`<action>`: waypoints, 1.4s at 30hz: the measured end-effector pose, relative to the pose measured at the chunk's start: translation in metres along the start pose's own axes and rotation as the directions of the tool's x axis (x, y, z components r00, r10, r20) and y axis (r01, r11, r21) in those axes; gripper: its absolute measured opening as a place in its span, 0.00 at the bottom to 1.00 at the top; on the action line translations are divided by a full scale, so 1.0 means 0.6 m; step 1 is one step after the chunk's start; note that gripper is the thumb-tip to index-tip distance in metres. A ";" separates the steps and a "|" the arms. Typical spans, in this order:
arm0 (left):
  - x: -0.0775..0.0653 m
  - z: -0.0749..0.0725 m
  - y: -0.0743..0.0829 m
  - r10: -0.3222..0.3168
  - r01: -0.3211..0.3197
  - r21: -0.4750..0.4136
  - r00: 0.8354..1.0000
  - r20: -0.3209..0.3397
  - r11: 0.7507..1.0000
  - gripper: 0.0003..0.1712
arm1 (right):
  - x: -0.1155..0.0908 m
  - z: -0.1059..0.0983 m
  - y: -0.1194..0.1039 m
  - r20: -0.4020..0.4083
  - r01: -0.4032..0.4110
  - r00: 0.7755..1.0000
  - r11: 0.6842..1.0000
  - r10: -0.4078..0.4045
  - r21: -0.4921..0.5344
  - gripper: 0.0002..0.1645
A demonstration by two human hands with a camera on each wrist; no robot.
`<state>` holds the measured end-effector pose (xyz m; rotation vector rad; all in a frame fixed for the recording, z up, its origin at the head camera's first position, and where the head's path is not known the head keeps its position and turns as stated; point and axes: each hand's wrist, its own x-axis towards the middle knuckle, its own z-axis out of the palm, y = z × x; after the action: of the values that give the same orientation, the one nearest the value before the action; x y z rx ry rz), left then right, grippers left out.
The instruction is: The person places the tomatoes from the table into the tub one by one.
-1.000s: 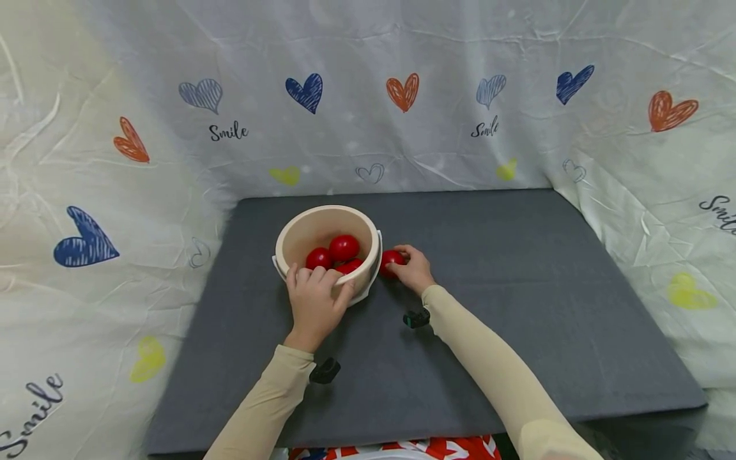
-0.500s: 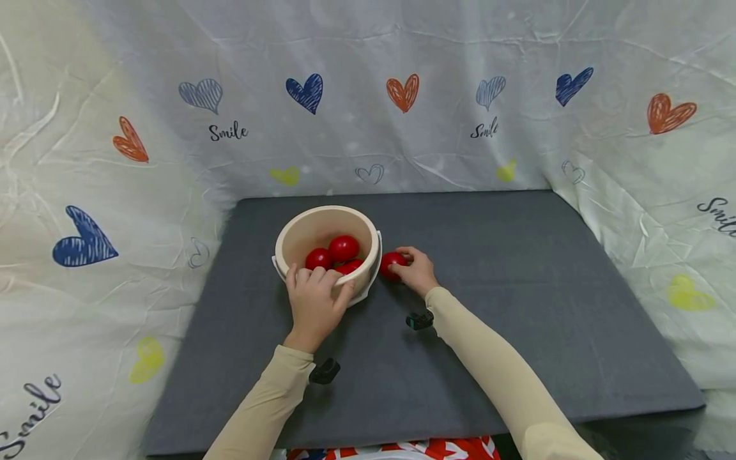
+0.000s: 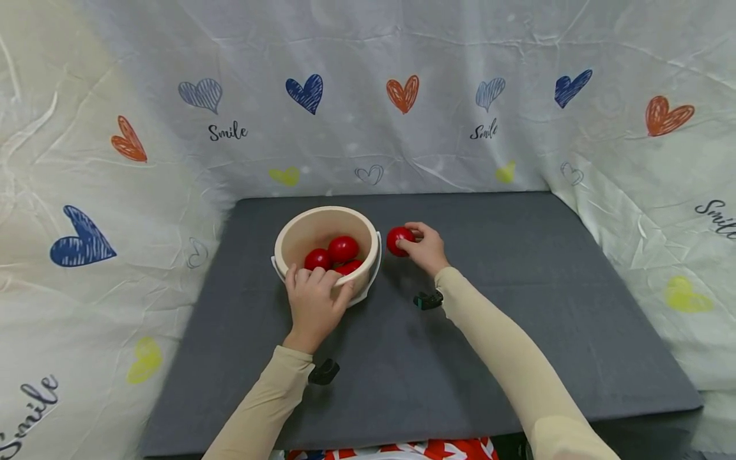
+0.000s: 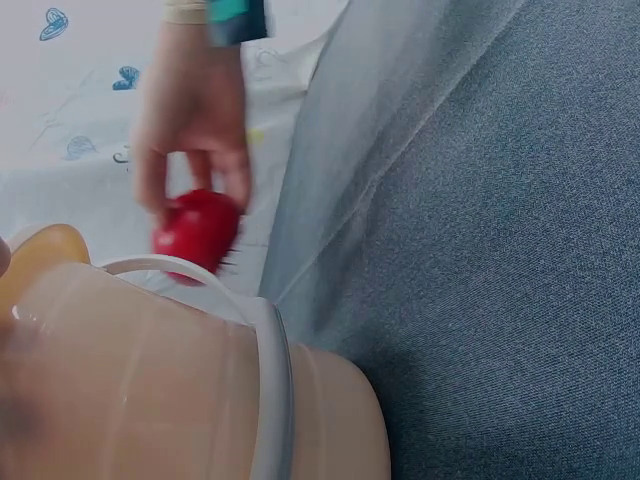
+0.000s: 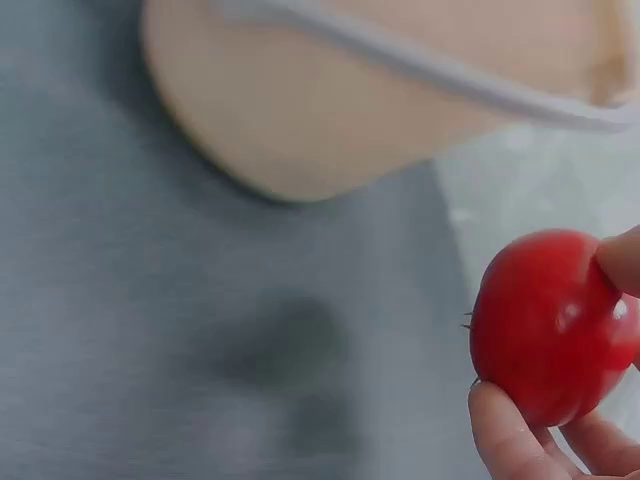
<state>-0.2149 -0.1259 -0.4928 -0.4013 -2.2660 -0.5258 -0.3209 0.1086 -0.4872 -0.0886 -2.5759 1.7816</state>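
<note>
A cream bucket (image 3: 287, 239) with a white handle (image 3: 377, 259) stands on the dark grey table, and several red tomatoes (image 3: 343, 248) lie inside it. My left hand (image 3: 315, 306) grips the near rim, its fingers over the edge and the thumb along the outside. To the right of the bucket, my right hand (image 3: 427, 249) holds another tomato (image 5: 545, 320) between thumb and fingers, raised above the table at about rim height. The left wrist view shows this held tomato (image 4: 200, 232) just beyond the bucket handle. The bucket's lower front is partly hidden behind my left hand.
The grey table (image 3: 517, 319) reaches well to the right of the bucket. A pale curtain (image 3: 437, 57) printed with hearts hangs behind the table and along both sides. Each wrist carries a small black camera (image 3: 324, 372).
My right hand has lifted the tomato off the table beside the bucket, moving it up and slightly right. My left hand has stayed on the rim.
</note>
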 end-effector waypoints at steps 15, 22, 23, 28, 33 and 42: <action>-0.001 0.000 -0.006 -0.007 0.007 0.003 1.000 -0.003 1.000 0.18 | 0.011 -0.016 -0.156 0.045 0.166 0.985 0.985 -0.168 0.052 0.29; 0.000 0.000 -0.006 -0.005 0.005 0.005 1.000 0.009 1.000 0.19 | -0.006 0.012 -0.175 0.129 0.262 0.956 0.965 -0.263 0.026 0.28; 0.000 0.000 -0.005 -0.006 0.006 0.006 1.000 0.011 1.000 0.19 | -0.008 0.016 -0.177 0.141 0.267 0.953 0.963 -0.268 0.021 0.29; 0.000 -0.001 -0.005 0.006 -0.006 0.007 1.000 -0.001 1.000 0.19 | -0.018 0.038 -0.184 0.194 0.291 0.937 0.956 -0.290 0.023 0.28; 0.001 0.000 -0.004 0.025 -0.024 0.006 1.000 -0.016 1.000 0.19 | -0.026 0.055 -0.186 0.240 0.305 0.923 0.952 -0.300 0.019 0.28; -0.002 0.004 -0.003 0.023 -0.023 0.009 1.000 -0.013 1.000 0.19 | -0.037 0.077 -0.175 0.289 0.300 0.916 0.953 -0.277 -0.039 0.28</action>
<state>-0.2165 -0.1265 -0.4955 -0.4181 -2.2480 -0.5049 -0.3051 0.0276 -0.4046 0.5576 -2.6648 1.6834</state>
